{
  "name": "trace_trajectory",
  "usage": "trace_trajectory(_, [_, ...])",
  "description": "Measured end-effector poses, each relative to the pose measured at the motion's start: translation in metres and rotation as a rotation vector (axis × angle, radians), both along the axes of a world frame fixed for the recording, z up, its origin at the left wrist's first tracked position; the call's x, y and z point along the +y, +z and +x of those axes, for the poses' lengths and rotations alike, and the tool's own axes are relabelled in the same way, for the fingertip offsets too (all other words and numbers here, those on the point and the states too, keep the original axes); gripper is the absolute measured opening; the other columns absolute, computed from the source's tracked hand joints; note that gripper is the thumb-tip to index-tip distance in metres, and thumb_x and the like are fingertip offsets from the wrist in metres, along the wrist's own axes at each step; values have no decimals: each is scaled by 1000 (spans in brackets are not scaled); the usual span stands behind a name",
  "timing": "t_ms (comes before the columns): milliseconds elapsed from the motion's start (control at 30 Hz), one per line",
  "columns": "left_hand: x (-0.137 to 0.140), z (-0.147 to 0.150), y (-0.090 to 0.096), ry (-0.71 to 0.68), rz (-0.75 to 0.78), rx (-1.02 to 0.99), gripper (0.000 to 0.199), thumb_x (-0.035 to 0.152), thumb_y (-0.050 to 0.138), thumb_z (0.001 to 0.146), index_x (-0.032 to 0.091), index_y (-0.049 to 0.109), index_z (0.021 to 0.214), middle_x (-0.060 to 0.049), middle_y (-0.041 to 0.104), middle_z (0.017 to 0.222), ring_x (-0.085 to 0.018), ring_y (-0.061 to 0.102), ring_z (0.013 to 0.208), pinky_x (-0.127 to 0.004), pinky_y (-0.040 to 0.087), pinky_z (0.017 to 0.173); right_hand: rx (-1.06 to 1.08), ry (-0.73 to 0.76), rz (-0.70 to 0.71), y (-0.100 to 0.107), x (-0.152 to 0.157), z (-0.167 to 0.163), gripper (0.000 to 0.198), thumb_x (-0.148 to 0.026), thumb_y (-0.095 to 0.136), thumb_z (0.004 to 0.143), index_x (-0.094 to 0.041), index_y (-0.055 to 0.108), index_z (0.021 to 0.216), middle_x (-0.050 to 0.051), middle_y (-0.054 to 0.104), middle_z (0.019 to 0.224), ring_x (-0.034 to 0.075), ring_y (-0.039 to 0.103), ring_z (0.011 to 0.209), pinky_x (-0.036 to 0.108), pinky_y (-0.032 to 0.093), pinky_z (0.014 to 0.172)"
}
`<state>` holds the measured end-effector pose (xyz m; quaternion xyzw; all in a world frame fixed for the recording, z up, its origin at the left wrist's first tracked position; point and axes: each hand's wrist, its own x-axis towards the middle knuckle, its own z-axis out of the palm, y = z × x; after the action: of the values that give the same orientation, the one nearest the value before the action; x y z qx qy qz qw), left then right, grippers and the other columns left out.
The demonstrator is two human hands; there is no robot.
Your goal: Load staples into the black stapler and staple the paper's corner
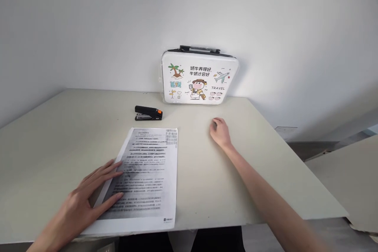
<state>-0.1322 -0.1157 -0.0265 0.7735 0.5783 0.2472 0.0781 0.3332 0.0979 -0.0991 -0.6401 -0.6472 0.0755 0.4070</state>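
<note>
My left hand (pixel 91 195) lies spread over the left edge of a printed sheet of paper (pixel 147 169), its fingers and thumb resting on the page. Dense text covers the sheet, with a block of code-like marks in its top right corner. Away to the right, my right hand (pixel 220 132) rests on the table with its fingers curled in. A small dark patch shows between the thumb and fingers; whether it is an object or a shadow I cannot make out. Just beyond the paper's top edge lies a black stapler (pixel 148 113) with an orange part at its right end.
A white case (pixel 201 80) with cartoon prints and a black handle stands at the back of the pale table (pixel 206 189), leaning toward the wall (pixel 118 27). The table's front edge runs close to the paper's bottom. Another light surface (pixel 348 177) is at the far right.
</note>
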Motion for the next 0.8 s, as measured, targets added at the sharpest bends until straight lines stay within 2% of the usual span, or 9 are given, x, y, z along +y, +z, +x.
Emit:
trace_trajectory(167, [-3,-2,-4,3,-8,-1,48,66,65,91,46,69,134,6,61,152,-35,49,149,-61,43,122,19,232,-5,6,28,-91,37,-19,46,96,-15,71,124,16,65,131,26,62,125,43,47,115])
trace_trajectory(300, [-4,-6,-8,-22,-18,23,51,65,68,90,46,67,137,6,60,153,-36,49,148,-62,43,122,35,403,-17,17,35,-138,33,-19,47,99,-17,73,119,13,67,130,23,66,118,37,51,109])
trace_trajectory(467, [-5,-11,-13,-36,5,45,53,63,69,90,48,64,141,8,58,155,-35,49,148,-60,48,119,170,541,-58,31,34,-151,34,-31,41,107,-23,72,117,8,73,125,21,68,116,38,50,110])
trace_trajectory(600, [-6,-15,-20,-13,-8,47,56,65,69,89,48,63,141,7,58,155,-35,48,149,-59,49,119,414,573,-177,36,35,-149,42,-51,36,110,-26,65,128,5,73,135,19,64,129,40,44,118])
trace_trajectory(800, [-6,-15,-19,-17,-2,62,55,64,69,89,48,64,141,6,60,153,-35,48,149,-58,48,119,738,679,-322,34,39,-165,62,-70,38,105,-21,64,133,10,68,144,23,61,138,43,43,123])
